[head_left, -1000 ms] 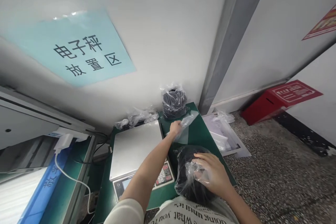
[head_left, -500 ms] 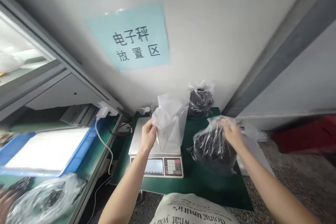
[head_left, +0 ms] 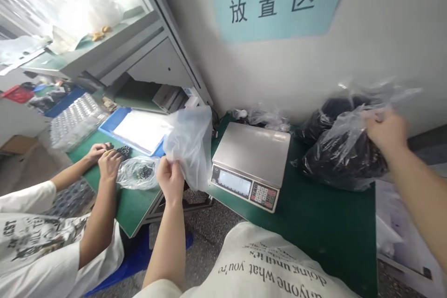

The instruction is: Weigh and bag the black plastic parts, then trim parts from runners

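My left hand [head_left: 171,177] pinches the edge of a thin translucent plastic bag [head_left: 191,142], which hangs left of the electronic scale [head_left: 253,153]. No dark contents show through this bag. On the right, my right hand [head_left: 386,132] grips the gathered top of a clear plastic bag [head_left: 344,158] filled with something black. That bag rests on or just above the green table [head_left: 314,233]; I cannot tell which. Behind it stands another clear bag [head_left: 324,111] with black contents. The scale's metal plate is bare and its display is lit.
A co-worker's hands [head_left: 106,158] handle small black parts at the left bench, beside an open clear bag [head_left: 138,172]. A blue tray [head_left: 111,125] with white sheets lies there. Crumpled plastic [head_left: 268,118] sits behind the scale. A blue sign [head_left: 279,14] hangs on the wall.
The view has swung left, bringing the co-worker into sight. My left hand has carried the translucent bag from over the scale to its left. My right hand still grips the black-filled bag, now beside the other one.
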{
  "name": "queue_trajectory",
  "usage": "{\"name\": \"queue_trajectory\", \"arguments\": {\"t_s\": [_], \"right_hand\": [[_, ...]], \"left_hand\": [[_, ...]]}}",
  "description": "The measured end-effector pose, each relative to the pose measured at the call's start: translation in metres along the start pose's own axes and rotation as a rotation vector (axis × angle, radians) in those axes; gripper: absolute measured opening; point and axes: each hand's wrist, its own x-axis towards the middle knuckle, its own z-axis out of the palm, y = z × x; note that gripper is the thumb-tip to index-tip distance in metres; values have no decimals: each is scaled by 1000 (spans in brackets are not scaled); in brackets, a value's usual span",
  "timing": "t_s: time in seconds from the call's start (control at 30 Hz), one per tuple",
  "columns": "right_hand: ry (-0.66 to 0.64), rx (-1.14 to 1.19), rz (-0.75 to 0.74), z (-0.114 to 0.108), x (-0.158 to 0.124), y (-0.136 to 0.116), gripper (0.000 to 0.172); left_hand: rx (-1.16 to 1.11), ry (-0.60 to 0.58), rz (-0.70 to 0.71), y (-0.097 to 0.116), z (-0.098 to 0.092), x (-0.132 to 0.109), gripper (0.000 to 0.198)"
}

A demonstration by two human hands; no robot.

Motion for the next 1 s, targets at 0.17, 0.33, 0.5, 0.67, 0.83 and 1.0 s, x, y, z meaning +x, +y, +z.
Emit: {"name": "queue_trajectory", "arguments": {"t_s": [0.17,0.33,0.5,0.67,0.83,1.0], "right_hand": [[61,108,182,-22,-26,-2,26],[103,112,117,-31,-55,15,29],[26,150,122,-29,-75,21,15],[10,128,108,-29,-83,26,21],[149,18,168,-26,-101,24,25],[79,-42,197,-31,-104,7,30]], "left_hand": [[185,69,503,23,24,22,7],[313,-471,710,34,80,8,18],[384,-1098,597,15,121,-13,21],[366,-1003,549,6,121,-10,22],[365,-920,480,5,112,-9,22],[370,-970,446,1,118,-9,19]]}}
